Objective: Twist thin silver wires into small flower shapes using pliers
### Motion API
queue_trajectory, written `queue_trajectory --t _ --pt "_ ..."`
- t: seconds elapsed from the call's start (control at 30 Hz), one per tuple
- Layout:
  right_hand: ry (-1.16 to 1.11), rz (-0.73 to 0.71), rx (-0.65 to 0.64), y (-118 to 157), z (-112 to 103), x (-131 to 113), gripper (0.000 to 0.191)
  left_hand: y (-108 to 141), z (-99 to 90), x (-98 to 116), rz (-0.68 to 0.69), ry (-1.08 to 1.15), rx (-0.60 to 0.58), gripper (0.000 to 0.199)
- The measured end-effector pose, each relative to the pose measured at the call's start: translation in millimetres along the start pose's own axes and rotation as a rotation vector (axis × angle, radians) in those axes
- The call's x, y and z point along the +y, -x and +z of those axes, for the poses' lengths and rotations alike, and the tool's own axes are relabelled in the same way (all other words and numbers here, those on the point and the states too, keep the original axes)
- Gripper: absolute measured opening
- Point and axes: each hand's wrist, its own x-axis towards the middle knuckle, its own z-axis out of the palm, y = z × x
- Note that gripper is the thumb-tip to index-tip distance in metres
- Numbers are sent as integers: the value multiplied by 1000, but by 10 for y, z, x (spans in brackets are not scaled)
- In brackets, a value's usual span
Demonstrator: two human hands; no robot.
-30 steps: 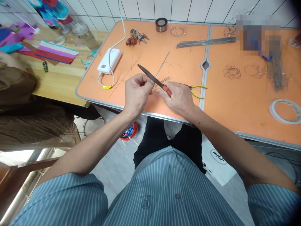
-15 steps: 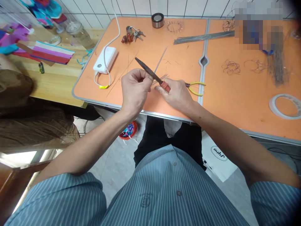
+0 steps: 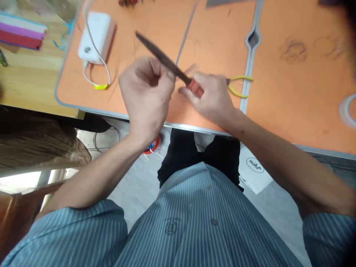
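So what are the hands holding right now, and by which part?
The right hand grips a slim dark tool by its red handle. The left hand is closed against the shaft near the handle; anything pinched there is too blurred to tell.

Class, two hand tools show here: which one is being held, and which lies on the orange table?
The red-handled dark file is held in the right hand; the yellow-handled pliers lie on the table.

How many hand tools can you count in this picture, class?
2: a red-handled file gripped in the right hand, and yellow-handled pliers lying on the orange table just behind that hand. Others may lie out of frame.
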Motion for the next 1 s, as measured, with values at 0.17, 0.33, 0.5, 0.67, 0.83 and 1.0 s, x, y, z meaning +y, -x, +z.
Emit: queue_trajectory --t 0.17,0.33,0.5,0.67,0.83,1.0 --pt "144 -60 37 59 29 -28 48 89 -97 -51 40 90 -93 40" --pt "278 -70 41 79 59 -40 66 127 -120 -159 24 102 -49 38" --pt "284 -54 7 60 62 -32 73 123 -105 -172 18 114 -26 41" --pt "199 23 -55 -25 -22 -131 62 66 -108 -113 -34 116 -37 42" --pt "125 101 -107 -91 -48 -182 51 1 -80 -133 6 117 -17 41" --pt "94 103 -107 -95 -75 -164 52 -12 -31 15 -2 30 -17 47"
